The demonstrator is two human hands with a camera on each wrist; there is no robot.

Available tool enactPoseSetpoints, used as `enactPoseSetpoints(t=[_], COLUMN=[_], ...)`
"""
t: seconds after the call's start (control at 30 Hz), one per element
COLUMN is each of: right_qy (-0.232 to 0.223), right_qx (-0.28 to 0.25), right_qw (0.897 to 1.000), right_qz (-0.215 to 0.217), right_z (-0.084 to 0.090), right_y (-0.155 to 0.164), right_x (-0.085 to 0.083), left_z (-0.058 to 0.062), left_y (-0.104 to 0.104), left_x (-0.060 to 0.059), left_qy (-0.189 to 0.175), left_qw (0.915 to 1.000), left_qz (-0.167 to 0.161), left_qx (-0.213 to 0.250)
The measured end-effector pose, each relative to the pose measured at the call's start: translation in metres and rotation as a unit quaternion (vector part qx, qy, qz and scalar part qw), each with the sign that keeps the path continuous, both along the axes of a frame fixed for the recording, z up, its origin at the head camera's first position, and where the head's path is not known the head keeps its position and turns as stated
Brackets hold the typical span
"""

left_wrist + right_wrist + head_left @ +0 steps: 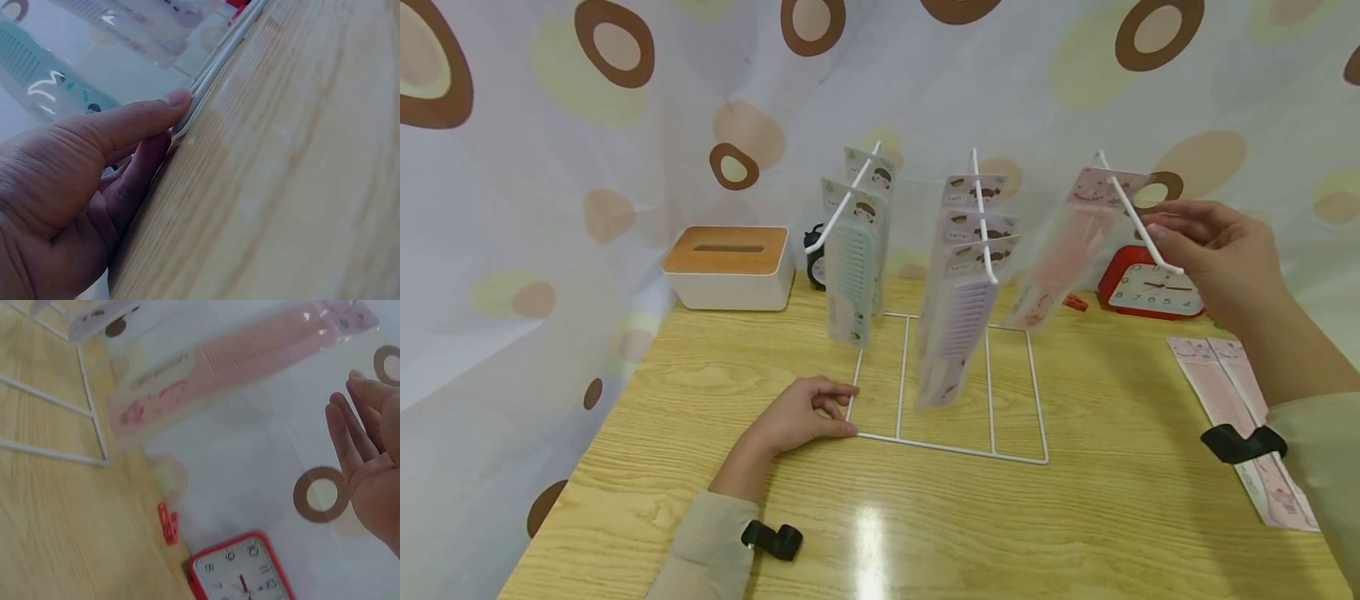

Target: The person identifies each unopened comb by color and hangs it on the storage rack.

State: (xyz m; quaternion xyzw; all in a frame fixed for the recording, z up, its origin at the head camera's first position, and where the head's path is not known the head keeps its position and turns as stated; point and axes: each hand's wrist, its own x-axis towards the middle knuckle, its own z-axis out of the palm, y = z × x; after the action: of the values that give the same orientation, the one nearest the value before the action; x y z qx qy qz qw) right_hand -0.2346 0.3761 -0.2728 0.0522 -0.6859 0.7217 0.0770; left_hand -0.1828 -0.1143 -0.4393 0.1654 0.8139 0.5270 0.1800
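A white wire display rack (951, 450) stands on the table, with three prongs above its base. My left hand (801, 412) holds the base's front left corner; in the left wrist view the thumb (178, 98) lies on the wire. Beside the right prong is my right hand (1225, 250), its fingers extended and apart from the packaged pink comb (1067, 250). That comb hangs tilted on the prong, its lower end swung left. Several packaged purple combs (966, 325) hang on the middle prong. On the left prong are packaged green combs (853, 258).
Two packaged pink combs (1213, 392) lie at the table's right, partly behind my right forearm. A red clock (1150, 287) and a red clip (1076, 302) are at the back. A tissue box (730, 271) and a small black clock (814, 258) stand at back left.
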Motion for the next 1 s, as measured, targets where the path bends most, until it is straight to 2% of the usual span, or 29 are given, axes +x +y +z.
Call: enactPoseSetpoints(t=[0.07, 0.13, 0.3, 0.43, 0.53, 0.6, 0.73, 0.9, 1.0], right_qy=[-0.014, -0.018, -0.020, 0.003, 0.024, 0.018, -0.024, -0.038, -0.032], right_qx=[0.054, 0.137, 0.285, 0.309, 0.340, 0.361, 0.414, 0.490, 0.510], right_qw=[0.998, 0.990, 0.958, 0.951, 0.940, 0.932, 0.910, 0.871, 0.860], right_qz=[0.009, 0.010, 0.006, 0.018, 0.014, 0.006, -0.001, 0.001, 0.003], right_z=[-0.011, -0.024, -0.060, -0.089, -0.110, -0.122, -0.140, -0.150, -0.152], right_y=[0.016, 0.033, 0.074, 0.101, 0.118, 0.128, 0.143, 0.153, 0.157], right_x=[0.000, 0.000, 0.002, 0.006, 0.008, 0.011, 0.017, 0.023, 0.024], left_z=[-0.001, -0.001, -0.001, -0.002, -0.002, -0.002, -0.003, -0.004, -0.002], left_y=[0.000, -0.001, -0.001, -0.001, -0.001, 0.000, 0.000, 0.000, 0.000], left_x=[0.000, 0.000, 0.000, 0.000, 0.000, -0.001, 0.000, 0.000, 0.000], left_qy=[0.000, 0.000, 0.002, 0.004, 0.000, -0.002, -0.006, -0.005, -0.009], left_qw=[1.0000, 1.0000, 1.0000, 1.0000, 1.0000, 1.0000, 1.0000, 1.0000, 0.9999], left_qz=[0.001, 0.001, 0.000, -0.003, -0.001, 0.000, -0.001, -0.003, 0.000], left_qx=[-0.001, -0.002, -0.003, -0.003, 0.000, 0.003, 0.005, 0.005, 0.007])
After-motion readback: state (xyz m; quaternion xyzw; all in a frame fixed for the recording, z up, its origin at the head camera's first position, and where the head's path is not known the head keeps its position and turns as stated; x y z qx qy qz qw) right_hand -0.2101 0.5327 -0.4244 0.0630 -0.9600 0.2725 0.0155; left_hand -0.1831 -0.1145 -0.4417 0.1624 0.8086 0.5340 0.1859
